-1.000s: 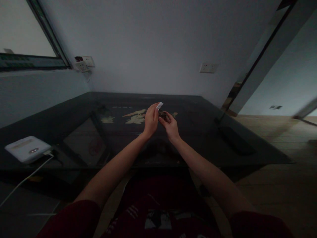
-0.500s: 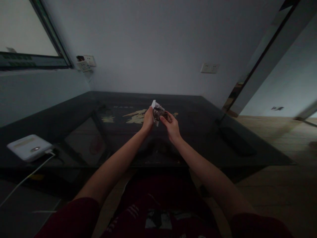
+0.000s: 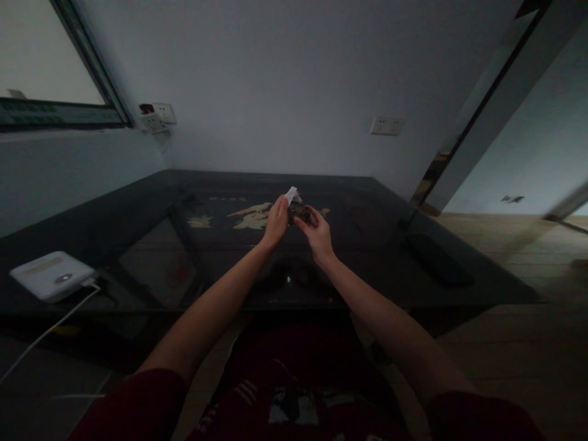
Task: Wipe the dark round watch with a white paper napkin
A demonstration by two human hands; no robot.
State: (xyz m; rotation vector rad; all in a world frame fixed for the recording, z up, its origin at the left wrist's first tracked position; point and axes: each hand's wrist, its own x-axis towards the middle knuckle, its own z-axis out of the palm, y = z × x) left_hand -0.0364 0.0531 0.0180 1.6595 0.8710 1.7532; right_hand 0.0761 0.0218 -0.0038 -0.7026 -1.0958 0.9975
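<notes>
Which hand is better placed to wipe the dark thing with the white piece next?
Probably the left hand: it holds the white piece beside the dark thing, which the right hand grips.

You are using two hands: one left hand (image 3: 276,222) and one right hand (image 3: 318,236). Two sleeves (image 3: 138,398) are covering your upper arms. Between your hands you are holding one dark object (image 3: 297,213) and one white paper-like piece (image 3: 291,195). You are facing one dark table (image 3: 386,245); one white device (image 3: 46,275) is sitting on it, and one white cable (image 3: 68,313) is running from that. One dark flat item (image 3: 438,260) is showing toward the table's right. One double socket (image 3: 386,125) is showing right of centre on the wall ahead, and one window (image 3: 41,49) is filling the upper left.
</notes>
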